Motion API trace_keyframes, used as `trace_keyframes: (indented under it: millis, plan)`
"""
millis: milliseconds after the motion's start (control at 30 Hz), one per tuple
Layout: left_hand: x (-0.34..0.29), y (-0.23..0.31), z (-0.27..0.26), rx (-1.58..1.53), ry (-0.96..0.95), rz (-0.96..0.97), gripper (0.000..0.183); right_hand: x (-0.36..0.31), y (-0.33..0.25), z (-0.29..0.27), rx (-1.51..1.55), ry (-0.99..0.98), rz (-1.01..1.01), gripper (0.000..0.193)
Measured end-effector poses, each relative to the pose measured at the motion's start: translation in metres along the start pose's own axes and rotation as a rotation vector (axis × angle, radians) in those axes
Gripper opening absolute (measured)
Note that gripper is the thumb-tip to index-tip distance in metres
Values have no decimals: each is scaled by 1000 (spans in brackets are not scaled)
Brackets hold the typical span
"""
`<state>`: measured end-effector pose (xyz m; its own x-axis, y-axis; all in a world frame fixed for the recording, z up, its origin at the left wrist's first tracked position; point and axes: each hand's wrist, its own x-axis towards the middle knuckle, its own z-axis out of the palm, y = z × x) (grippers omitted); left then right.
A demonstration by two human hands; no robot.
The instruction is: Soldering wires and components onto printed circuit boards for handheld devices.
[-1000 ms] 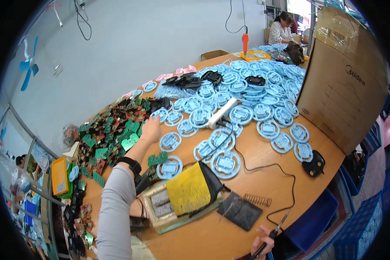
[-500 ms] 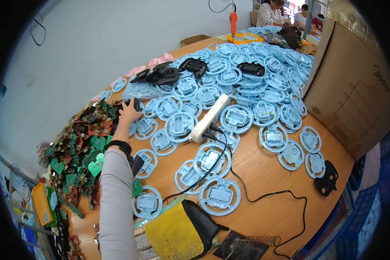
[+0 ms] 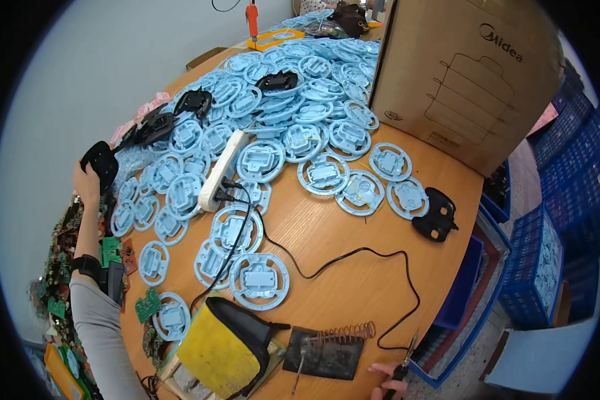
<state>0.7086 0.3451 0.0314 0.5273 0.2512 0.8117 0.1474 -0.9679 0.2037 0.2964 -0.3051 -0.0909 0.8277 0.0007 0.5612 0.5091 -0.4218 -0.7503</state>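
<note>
My left hand (image 3: pixel 85 183) reaches to the far left, its fingers closed on the edge of a black plastic shell (image 3: pixel 100 165). That shell is held up beside a clear plastic bag (image 3: pixel 132 163) and other black shells (image 3: pixel 155 128). Circuit boards (image 3: pixel 67 247), green and reddish, lie heaped under my left forearm. Low at the front, my right hand (image 3: pixel 387 383) is partly cut off by the lower edge. A slim dark tool, apparently a soldering iron (image 3: pixel 405 365), is gripped in it with the tip pointing up. Nearby is a coiled spring holder (image 3: pixel 347 332) on a dark plate.
Light blue wheel-shaped plastic parts (image 3: pixel 260 280) cover much of the table (image 3: pixel 327 280). A white power strip (image 3: pixel 223 170) with black cables lies among them. A yellow-topped block (image 3: pixel 220 350) stands in front. A large cardboard box (image 3: pixel 447 87) and blue crates (image 3: pixel 533 267) are at the right.
The view has swung right. My left hand has lifted a black shell from beside the boards. My right hand with the iron has come into view at the bottom.
</note>
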Motion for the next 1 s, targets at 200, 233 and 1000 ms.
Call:
trace_keyframes:
  millis: [200,233,1000]
  plan:
    - [7,131,-66,-674,-185,-501,34,-50,13,-3,-87,84,178,17]
    - [13,151,-93,-776,-190,-544,33,-55,16,-1,-219,166,15,17]
    - [-127,231,-297,-1636,-380,-1412,29,-20,11,20,152,216,-88,13]
